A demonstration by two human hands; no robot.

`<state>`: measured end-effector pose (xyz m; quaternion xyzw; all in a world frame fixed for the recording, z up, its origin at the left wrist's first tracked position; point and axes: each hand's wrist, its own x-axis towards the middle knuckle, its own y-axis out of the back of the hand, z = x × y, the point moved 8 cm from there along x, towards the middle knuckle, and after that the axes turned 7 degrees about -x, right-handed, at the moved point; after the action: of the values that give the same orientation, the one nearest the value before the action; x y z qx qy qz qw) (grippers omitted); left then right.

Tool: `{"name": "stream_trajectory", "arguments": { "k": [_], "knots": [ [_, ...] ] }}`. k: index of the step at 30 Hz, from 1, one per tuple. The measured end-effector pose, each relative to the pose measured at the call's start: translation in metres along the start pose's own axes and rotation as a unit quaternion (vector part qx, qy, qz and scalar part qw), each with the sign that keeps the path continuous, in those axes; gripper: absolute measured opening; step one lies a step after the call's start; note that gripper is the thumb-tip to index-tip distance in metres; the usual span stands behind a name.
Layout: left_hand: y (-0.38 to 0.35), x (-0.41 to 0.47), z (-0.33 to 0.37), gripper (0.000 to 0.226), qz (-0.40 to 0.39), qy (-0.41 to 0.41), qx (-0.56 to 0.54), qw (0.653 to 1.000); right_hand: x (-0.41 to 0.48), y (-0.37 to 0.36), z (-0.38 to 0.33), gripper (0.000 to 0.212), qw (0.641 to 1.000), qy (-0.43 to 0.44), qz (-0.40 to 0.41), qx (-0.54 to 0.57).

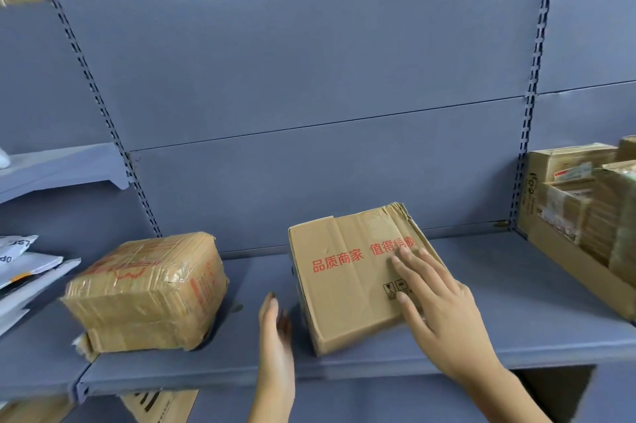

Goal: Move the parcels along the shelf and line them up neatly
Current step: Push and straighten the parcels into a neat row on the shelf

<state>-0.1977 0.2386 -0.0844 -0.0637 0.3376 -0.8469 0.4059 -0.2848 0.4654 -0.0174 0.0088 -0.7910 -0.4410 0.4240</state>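
Observation:
A brown cardboard box with red printed characters point(344, 271) sits skewed on the grey-blue shelf point(499, 329), near the middle. My right hand point(437, 305) lies flat on its top right part, fingers straight and spread. My left hand point(275, 336) stands edge-on just left of the box's left side, fingers straight, a small gap from the cardboard. A second parcel, a tape-wrapped brown box point(148, 292), rests on the shelf further left, apart from both hands.
White and grey mailer bags point(20, 267) lie at the far left. A large open carton packed with taped parcels point(585, 212) stands at the right end. Slotted uprights frame the bay. More cartons sit on the shelf above and below.

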Motion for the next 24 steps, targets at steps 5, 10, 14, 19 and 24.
{"name": "stream_trajectory", "arguments": {
  "k": [5, 10, 14, 19, 24],
  "knots": [
    [-0.020, -0.007, -0.010, 0.050, -0.075, 0.062, 0.100, 0.990, -0.017, 0.005, 0.007, 0.050, 1.000, -0.004, -0.016, 0.020],
    [-0.034, -0.023, -0.023, 0.045, -0.115, 0.085, 0.116, 0.983, -0.027, 0.012, 0.025, 0.059, 0.992, -0.109, -0.031, 0.060],
    [-0.047, -0.034, -0.022, 0.030, -0.164, 0.015, 0.141, 0.976, -0.032, 0.016, 0.033, 0.096, 0.954, -0.229, -0.064, 0.185],
    [-0.073, -0.068, -0.007, 0.041, -0.244, -0.061, 0.169, 0.953, -0.033, 0.031, 0.006, 0.098, 0.885, -0.203, -0.072, 0.412],
    [-0.086, -0.099, 0.011, 0.045, -0.285, -0.225, 0.240, 0.900, -0.035, 0.026, 0.036, 0.069, 0.839, -0.276, 0.016, 0.469]
  ]
}}
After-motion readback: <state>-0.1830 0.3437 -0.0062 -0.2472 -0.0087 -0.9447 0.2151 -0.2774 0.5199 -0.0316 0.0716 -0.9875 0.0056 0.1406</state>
